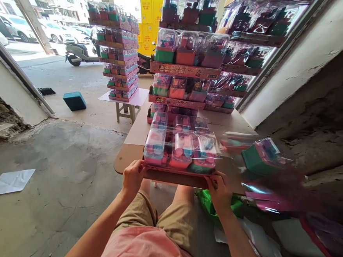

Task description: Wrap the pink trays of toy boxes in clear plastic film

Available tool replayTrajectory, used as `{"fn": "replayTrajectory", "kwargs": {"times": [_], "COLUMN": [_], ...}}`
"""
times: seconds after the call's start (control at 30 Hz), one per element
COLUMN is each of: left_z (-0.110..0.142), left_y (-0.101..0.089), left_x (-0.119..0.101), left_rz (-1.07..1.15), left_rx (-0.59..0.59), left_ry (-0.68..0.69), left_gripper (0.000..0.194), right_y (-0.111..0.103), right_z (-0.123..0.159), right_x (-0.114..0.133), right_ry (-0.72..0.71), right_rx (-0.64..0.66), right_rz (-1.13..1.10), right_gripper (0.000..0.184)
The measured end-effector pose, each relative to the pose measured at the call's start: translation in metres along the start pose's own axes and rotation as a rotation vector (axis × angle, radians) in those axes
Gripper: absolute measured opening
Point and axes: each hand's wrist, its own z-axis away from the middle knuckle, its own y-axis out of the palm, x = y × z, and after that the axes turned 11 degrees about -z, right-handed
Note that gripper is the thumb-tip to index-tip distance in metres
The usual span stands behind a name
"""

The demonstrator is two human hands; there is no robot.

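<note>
A pink cardboard display tray (pixel 168 169) lies in front of me at the table's near edge. In it stand several small toy boxes (pixel 181 150) with clear domed lids and pink or teal bases. Clear plastic film (pixel 201 140) lies over part of their tops. My left hand (pixel 133 177) is closed on the tray's near left corner, thumb and fingers pinched at its edge. At the near right corner my right hand (pixel 220 190) grips the tray the same way. The tray's underside and some fingertips are hidden.
Tall stacks of filled trays (pixel 184 70) stand behind on the brown table (pixel 131 149). To the right are a loose green-based toy box (pixel 260 156) and blurred pink packaging (pixel 269 202). Another stack (pixel 118 50) rests on a stool (pixel 127 111). Paper (pixel 9 181) lies on the floor.
</note>
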Motion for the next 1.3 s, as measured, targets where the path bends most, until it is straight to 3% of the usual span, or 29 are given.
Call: {"fn": "replayTrajectory", "kwargs": {"times": [0.13, 0.3, 0.47, 0.57, 0.67, 0.73, 0.83, 0.97, 1.03, 1.1, 1.13, 1.23, 1.3], "left_z": [-0.004, -0.007, -0.008, -0.007, -0.002, 0.001, 0.0, -0.006, -0.008, -0.008, -0.008, -0.01, -0.011], "left_y": [-0.001, -0.001, -0.004, -0.003, 0.005, 0.012, 0.018, 0.014, 0.01, 0.007, 0.007, 0.006, 0.006], "left_x": [0.007, 0.014, 0.019, 0.018, 0.009, 0.001, -0.005, 0.005, 0.012, 0.018, 0.019, 0.022, 0.022], "left_rz": [-0.063, -0.015, 0.02, 0.021, -0.07, -0.157, -0.169, -0.077, -0.052, -0.03, -0.021, -0.009, -0.01], "left_rx": [-0.029, -0.008, 0.012, 0.049, 0.03, -0.034, -0.09, -0.04, -0.011, 0.005, 0.007, 0.022, 0.046], "left_ry": [0.069, 0.211, 0.278, 0.273, 0.158, 0.045, -0.014, 0.111, 0.173, 0.219, 0.241, 0.292, 0.323], "left_gripper": [0.013, 0.016, 0.022, 0.02, 0.007, 0.025, 0.027, 0.02, 0.015, 0.009, 0.009, 0.011, 0.013], "right_y": [-0.002, 0.0, -0.004, -0.009, -0.007, -0.001, 0.006, 0.006, 0.009, 0.021, 0.03, 0.063, 0.078], "right_z": [-0.004, -0.014, -0.017, -0.016, -0.014, -0.013, -0.015, -0.006, 0.008, 0.027, 0.035, 0.047, 0.043], "right_x": [-0.002, 0.003, 0.0, -0.004, -0.004, 0.0, 0.004, 0.002, 0.006, 0.021, 0.032, 0.072, 0.089], "right_ry": [0.091, 0.143, 0.153, 0.135, 0.12, 0.139, 0.191, 0.169, 0.137, 0.03, -0.064, -0.4, -0.462], "right_rx": [0.008, 0.116, 0.133, 0.169, 0.189, 0.152, 0.064, 0.031, -0.103, -0.191, -0.156, 0.285, 0.401], "right_rz": [-0.072, -0.067, -0.086, -0.114, -0.116, -0.072, -0.026, -0.07, -0.013, 0.088, 0.132, 0.15, 0.159], "right_gripper": [0.026, 0.036, 0.029, 0.024, 0.024, 0.028, 0.033, 0.025, 0.023, 0.036, 0.044, 0.05, 0.047]}}
